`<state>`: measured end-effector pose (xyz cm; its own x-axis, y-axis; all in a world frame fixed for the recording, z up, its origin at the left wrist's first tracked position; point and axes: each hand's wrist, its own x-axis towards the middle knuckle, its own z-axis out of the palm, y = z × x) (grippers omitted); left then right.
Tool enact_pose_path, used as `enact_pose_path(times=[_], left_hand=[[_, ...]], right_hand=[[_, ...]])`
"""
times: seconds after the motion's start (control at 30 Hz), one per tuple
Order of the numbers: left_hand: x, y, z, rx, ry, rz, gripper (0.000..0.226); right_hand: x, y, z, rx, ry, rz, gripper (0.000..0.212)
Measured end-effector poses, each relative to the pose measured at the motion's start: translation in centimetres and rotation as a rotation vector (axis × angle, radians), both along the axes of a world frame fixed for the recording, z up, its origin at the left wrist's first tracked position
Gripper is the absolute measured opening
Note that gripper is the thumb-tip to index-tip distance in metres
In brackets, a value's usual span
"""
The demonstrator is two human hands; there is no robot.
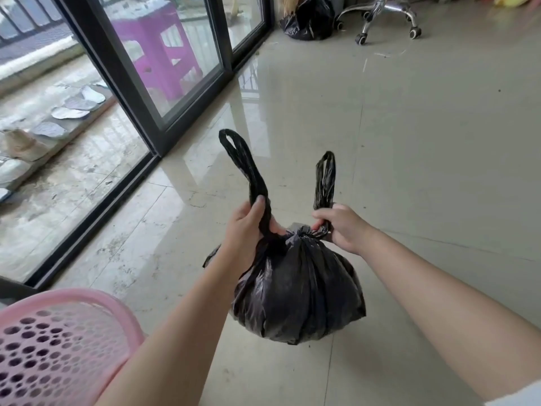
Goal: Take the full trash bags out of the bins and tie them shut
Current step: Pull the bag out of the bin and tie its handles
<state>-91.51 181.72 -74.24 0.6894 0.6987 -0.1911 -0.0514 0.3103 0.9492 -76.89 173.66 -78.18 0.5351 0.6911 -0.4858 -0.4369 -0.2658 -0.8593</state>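
A full black trash bag point(298, 291) sits in front of me over the tiled floor, its neck gathered into a knot at the top. My left hand point(246, 230) grips the bag's left handle loop, which stands up past my fingers. My right hand point(339, 227) pinches the right handle loop close to the knot. Both handles are pulled apart to the sides. At the lower left is a pink perforated plastic bin point(58, 344); I see no bag in its visible part.
A black-framed sliding glass door point(146, 92) runs along the left, with a purple stool point(158, 45) behind the glass. Another black trash bag point(310, 19) lies at the far wall beside a swivel chair's chrome base point(383, 16). Glossy floor tiles spread to the right.
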Motion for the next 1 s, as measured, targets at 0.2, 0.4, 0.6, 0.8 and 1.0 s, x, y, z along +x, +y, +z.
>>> enact_pose_path(times=[0.2,0.4,0.6,0.8,1.0], left_hand=[[1.1,-0.1,-1.9,0.247,0.531,-0.165,0.025],[-1.0,1.3,-3.2,0.440,0.968,-0.401,0.029],[-1.7,0.5,-4.6,0.818,1.066,-0.538,0.071],[-0.8,-1.1,-5.6,1.131,1.147,-0.354,0.060],[-1.1,-0.1,-5.5,0.799,1.023,-0.183,0.048]], right_hand=[[0.2,-1.2,-0.4,-0.156,-0.200,0.159,0.022],[1.9,-2.4,0.1,-0.042,-0.095,0.102,0.031],[1.9,-2.1,1.9,0.091,0.075,0.307,0.034],[1.0,-1.2,3.0,0.238,0.232,0.363,0.057],[1.5,-1.8,1.1,-0.028,-0.085,0.304,0.021]])
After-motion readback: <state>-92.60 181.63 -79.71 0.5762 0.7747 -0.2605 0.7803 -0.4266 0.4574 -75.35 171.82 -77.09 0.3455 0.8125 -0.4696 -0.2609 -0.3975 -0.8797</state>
